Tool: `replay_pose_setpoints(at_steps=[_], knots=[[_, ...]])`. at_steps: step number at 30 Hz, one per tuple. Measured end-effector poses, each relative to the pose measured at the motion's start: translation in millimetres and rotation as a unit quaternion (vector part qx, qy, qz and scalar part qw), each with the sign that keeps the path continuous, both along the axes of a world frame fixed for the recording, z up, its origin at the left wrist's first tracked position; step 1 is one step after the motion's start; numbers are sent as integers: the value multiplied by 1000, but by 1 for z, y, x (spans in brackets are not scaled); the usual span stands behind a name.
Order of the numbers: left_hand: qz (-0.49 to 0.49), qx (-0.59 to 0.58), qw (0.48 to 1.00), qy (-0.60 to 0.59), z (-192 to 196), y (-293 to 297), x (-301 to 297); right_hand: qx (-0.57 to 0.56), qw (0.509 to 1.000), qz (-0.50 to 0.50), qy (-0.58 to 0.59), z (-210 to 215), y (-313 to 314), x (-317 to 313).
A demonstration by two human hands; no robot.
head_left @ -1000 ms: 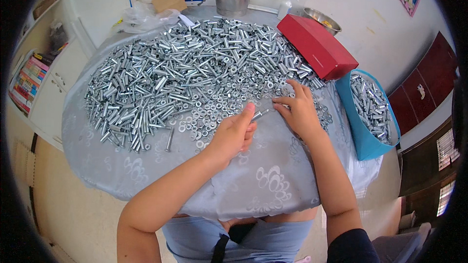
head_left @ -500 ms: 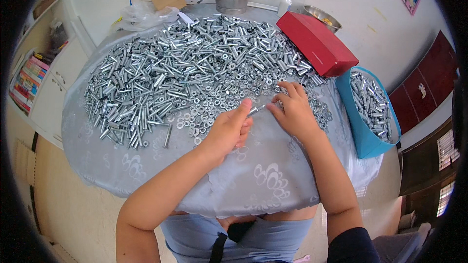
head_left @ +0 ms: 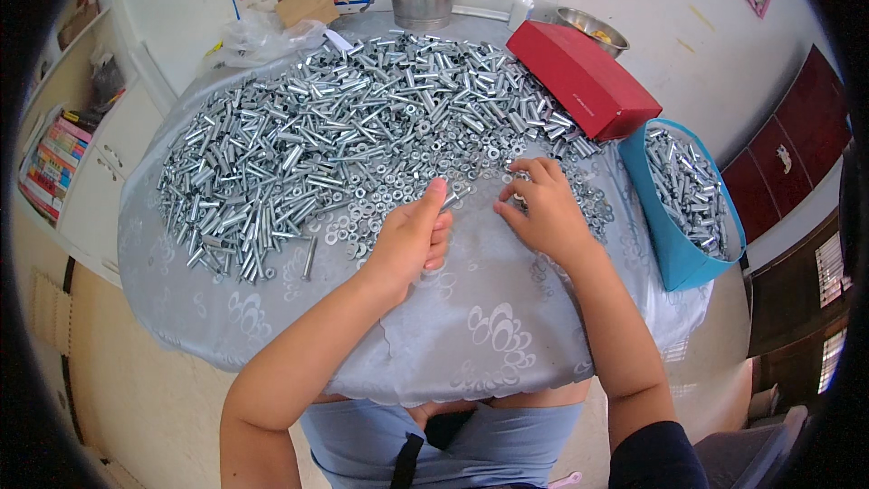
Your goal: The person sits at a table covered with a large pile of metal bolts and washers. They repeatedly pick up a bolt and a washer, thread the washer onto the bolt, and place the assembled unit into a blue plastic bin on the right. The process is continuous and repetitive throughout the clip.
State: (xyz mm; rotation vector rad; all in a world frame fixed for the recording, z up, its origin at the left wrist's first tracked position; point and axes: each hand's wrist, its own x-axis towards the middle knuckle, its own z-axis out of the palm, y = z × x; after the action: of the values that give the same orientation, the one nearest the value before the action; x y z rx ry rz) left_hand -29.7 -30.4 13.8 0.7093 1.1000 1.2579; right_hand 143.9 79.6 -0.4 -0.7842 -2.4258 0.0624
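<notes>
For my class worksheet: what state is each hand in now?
Left hand: closed around a metal bolt.
Right hand: partly open, no held item visible.

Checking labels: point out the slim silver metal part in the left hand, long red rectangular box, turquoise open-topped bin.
Slim silver metal part (head_left: pixel 458 197): head view, middle of exposed shaft.
Long red rectangular box (head_left: pixel 587 81): head view, long face.
Turquoise open-topped bin (head_left: pixel 664 234): head view, outer wall.
</notes>
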Motion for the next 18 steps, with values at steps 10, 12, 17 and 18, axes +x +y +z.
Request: replay_pose_setpoints(at_steps=[10, 12, 17, 18], knots=[[-12, 16, 1000, 24, -4, 0, 0, -86, 996, -18, -12, -8, -3, 5], [-16, 13, 1000, 21, -3, 0, 0, -88, 996, -22, -14, -8, -3, 6], [-7, 15, 999, 30, -3, 0, 0, -65, 997, 2, -29, -6, -4, 3], [-6, 15, 999, 33, -4, 0, 0, -87, 995, 13, -36, -5, -3, 3]])
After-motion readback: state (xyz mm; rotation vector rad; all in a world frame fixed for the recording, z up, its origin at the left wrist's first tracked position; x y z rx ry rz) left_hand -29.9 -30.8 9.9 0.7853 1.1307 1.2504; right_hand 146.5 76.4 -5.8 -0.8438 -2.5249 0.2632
